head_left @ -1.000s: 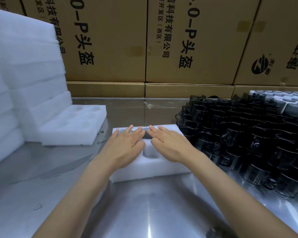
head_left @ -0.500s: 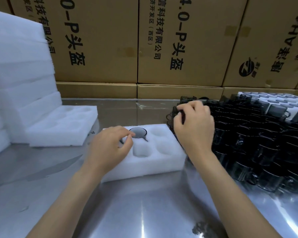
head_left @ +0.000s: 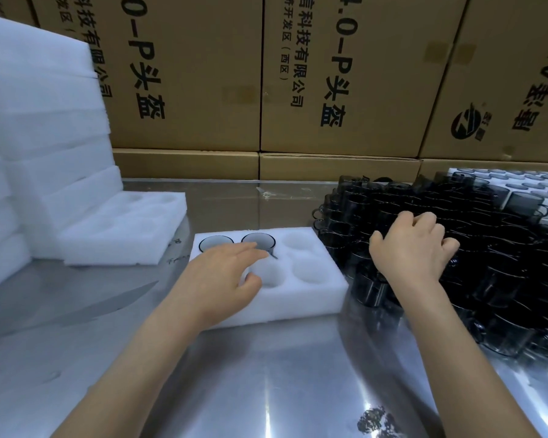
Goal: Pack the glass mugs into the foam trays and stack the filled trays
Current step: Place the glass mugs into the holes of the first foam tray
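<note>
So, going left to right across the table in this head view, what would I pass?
Tall foam stack → empty foam tray → tray being filled, left hand resting on it → right hand reaching among the dark glass mugs.

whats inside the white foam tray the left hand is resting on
The white six-pocket foam tray holds two dark glass mugs in its far row. Three pockets show empty; the left hand covers the near-left pocket.

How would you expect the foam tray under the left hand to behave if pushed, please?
The tray is white foam, so probably light and slightly squashy. On the shiny steel table it would likely slide easily. Two mugs add little weight.
</note>
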A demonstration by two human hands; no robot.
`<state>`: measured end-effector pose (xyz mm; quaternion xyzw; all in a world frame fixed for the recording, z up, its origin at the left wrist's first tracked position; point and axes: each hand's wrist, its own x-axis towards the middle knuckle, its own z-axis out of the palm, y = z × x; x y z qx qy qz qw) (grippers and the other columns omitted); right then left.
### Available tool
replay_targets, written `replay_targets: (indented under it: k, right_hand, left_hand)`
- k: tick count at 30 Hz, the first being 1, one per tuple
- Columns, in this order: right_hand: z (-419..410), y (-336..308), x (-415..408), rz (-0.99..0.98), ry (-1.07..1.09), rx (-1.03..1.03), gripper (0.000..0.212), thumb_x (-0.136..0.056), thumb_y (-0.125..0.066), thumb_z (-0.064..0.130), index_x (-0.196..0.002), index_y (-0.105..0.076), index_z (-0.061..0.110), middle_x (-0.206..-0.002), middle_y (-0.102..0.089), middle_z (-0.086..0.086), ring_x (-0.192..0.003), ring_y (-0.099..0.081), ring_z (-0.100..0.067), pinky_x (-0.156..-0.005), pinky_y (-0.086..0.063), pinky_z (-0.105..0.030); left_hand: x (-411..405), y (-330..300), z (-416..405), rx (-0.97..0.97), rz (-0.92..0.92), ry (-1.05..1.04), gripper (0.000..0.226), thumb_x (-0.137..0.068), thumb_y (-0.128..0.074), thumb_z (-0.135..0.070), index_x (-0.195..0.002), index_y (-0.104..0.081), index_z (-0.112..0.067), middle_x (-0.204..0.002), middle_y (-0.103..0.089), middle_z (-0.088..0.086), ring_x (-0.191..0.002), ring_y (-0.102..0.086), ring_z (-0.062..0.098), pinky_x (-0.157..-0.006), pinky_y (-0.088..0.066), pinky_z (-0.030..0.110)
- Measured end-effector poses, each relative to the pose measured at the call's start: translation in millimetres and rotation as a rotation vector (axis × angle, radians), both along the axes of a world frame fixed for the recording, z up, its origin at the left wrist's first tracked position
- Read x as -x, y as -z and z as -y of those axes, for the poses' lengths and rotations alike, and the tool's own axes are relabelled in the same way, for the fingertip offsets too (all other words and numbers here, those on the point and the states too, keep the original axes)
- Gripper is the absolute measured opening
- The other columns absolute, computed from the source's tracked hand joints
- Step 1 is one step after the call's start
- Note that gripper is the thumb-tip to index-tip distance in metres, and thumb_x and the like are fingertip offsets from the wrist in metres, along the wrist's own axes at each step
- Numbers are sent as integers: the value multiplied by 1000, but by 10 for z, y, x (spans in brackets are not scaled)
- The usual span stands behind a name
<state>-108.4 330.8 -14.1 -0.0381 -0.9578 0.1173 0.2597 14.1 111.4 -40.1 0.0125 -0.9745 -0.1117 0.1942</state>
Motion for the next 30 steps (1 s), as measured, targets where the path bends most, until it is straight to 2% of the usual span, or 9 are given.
replay_targets:
  k: [3,6,10,12,15,17,20,24,30]
  right_hand:
    - [-18,0,6,50,19,-1,31,-91,-51,33,-109,-50,8,-113,-57,-13,-110,-46,-32,-92,-29,-42]
    - [-33,-29,-15,21,-24,72,14,-86,-53,14,-99,-50,8,-95,-63,-10,-103,-48,-31,-89,-27,-40]
    - [-53,-127,-63,-102,-127,170,33,-92,-52,12,-125,-51,9,-111,-61,-11,-113,-44,-33,-93,-29,-43]
    - [-17,-162,-113,-246,-273,256,37,-94,-52,13,-131,-49,12,-116,-60,-7,-115,-43,-29,-94,-34,-42]
    - [163,-141,-213,-388,-580,398,30,-91,-57,12,-121,-54,16,-103,-58,1,-102,-40,-9,-83,-34,-17]
    - [329,-51,-262,-335,-767,438,24,-88,-61,9,-110,-58,18,-95,-54,6,-92,-39,-1,-74,-29,-10]
    - [512,132,-267,-218,-939,386,22,-87,-61,5,-107,-62,15,-93,-54,13,-97,-49,-8,-81,-38,-19]
    - [563,223,-172,-170,-985,361,26,-87,-58,1,-108,-65,14,-97,-65,6,-100,-53,-14,-84,-42,-25]
    - [538,231,-71,-120,-1002,390,24,-85,-62,3,-103,-67,17,-85,-59,18,-84,-50,0,-72,-36,-17]
  left_hand:
    - [7,-18,3,25,6,32,49,-89,-38,-26,-138,-44,-33,-137,-49,-15,-123,-43,8,-95,-37,25]
    - [7,-35,16,48,16,21,64,-77,-27,-32,-138,-45,-29,-135,-50,-13,-121,-44,10,-97,-37,28]
    - [17,-24,32,52,22,24,69,-72,-24,-31,-137,-46,-32,-128,-51,-15,-118,-44,9,-95,-36,25]
    - [37,-24,34,38,39,17,70,-71,-23,-31,-137,-46,-34,-127,-50,-16,-118,-42,8,-89,-33,21]
    - [54,-23,29,22,59,5,70,-70,-24,-33,-137,-45,-35,-126,-48,-18,-119,-39,6,-81,-28,20]
    - [49,-14,22,21,57,1,70,-70,-24,-32,-136,-45,-36,-127,-47,-18,-119,-39,7,-79,-27,20]
    - [41,-9,11,38,48,7,71,-70,-23,-32,-138,-44,-35,-130,-46,-17,-120,-38,8,-82,-29,19]
    - [35,-15,3,44,54,24,72,-71,-22,-31,-140,-43,-32,-133,-45,-16,-120,-39,9,-93,-32,21]
    - [45,-5,-13,78,38,7,72,-72,-20,-31,-140,-43,-33,-132,-46,-17,-117,-41,9,-86,-29,19]
